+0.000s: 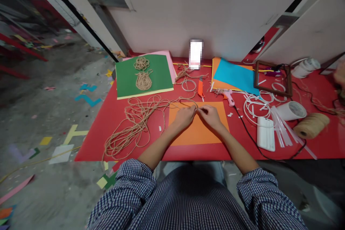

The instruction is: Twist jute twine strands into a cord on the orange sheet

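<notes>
Over an orange sheet [199, 134], my left hand [185, 116] and my right hand [210, 115] meet fingertip to fingertip. Both are closed in a pinch on jute twine [188, 99], which loops up just behind the fingers. The short piece between the fingertips is mostly hidden. From there the twine runs left into a loose tangled heap [134, 122] on the red table. Two coiled twine shapes, a looped one [141, 63] and a rounder one [143, 81], lie on green sheets [164, 68] at the back left.
An orange utility knife [200, 88] and a pink glue gun [228, 97] lie behind my hands. A lit phone [196, 54] stands against the wall. On the right are a white power bank-like box [265, 133], glue sticks [280, 129], a twine spool [311, 125] and a brown frame [288, 82].
</notes>
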### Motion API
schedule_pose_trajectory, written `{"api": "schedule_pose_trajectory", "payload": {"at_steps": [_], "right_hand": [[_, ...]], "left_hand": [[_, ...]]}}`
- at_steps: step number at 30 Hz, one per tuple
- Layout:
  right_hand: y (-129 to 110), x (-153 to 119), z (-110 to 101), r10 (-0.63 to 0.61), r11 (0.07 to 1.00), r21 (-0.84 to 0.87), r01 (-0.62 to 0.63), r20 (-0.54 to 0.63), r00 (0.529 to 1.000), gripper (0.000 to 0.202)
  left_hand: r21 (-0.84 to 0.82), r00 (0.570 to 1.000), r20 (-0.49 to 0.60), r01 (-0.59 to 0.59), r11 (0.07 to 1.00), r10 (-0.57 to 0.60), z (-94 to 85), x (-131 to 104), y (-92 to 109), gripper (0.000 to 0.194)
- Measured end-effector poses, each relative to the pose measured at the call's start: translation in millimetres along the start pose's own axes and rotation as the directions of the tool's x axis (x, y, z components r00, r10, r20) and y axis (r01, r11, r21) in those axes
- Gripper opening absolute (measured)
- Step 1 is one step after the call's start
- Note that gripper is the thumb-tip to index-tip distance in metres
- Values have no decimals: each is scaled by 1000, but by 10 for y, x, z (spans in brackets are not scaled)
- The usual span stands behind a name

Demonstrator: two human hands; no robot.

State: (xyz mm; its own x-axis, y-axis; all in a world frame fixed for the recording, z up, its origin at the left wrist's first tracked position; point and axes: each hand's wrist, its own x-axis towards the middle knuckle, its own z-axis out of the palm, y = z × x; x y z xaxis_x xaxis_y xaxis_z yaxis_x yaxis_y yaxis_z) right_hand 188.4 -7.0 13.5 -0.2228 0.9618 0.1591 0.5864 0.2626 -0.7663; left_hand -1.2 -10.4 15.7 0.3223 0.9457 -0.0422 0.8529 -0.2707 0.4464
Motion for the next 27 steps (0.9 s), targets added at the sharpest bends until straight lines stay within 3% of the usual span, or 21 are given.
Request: {"api": "schedule_pose_trajectory", "payload": {"at_steps": [5,11,16,18,20,24,27], "right_hand": [[0,3,-29,-41,997,-59,41,-13,999,26],[-1,8,-44,-94,976,-197,95,16,995,19],[2,-4,6,-107,967,-231,105,2,994,21],[8,2,29,-108,979,-180,98,-45,993,21],[19,16,44,-96,988,-127,84,-92,991,24],[38,49,46,-48,998,-31,45,-104,993,34],[47,54,54,5,995,95,5,-105,994,43]], "left_hand": [[-28,1000,2,-2,1000,2,17,13,-17,50],[-38,998,-68,11,999,-13,11,-22,3,39],[-267,985,-168,-16,963,-30,24,-2,-1,28],[-408,975,-214,-37,912,-56,53,31,-29,26],[-589,977,-207,-89,803,-43,100,68,-60,25],[-829,999,-34,-7,559,-38,190,110,-90,29],[-843,1000,17,27,538,-24,194,109,-85,33]]}}
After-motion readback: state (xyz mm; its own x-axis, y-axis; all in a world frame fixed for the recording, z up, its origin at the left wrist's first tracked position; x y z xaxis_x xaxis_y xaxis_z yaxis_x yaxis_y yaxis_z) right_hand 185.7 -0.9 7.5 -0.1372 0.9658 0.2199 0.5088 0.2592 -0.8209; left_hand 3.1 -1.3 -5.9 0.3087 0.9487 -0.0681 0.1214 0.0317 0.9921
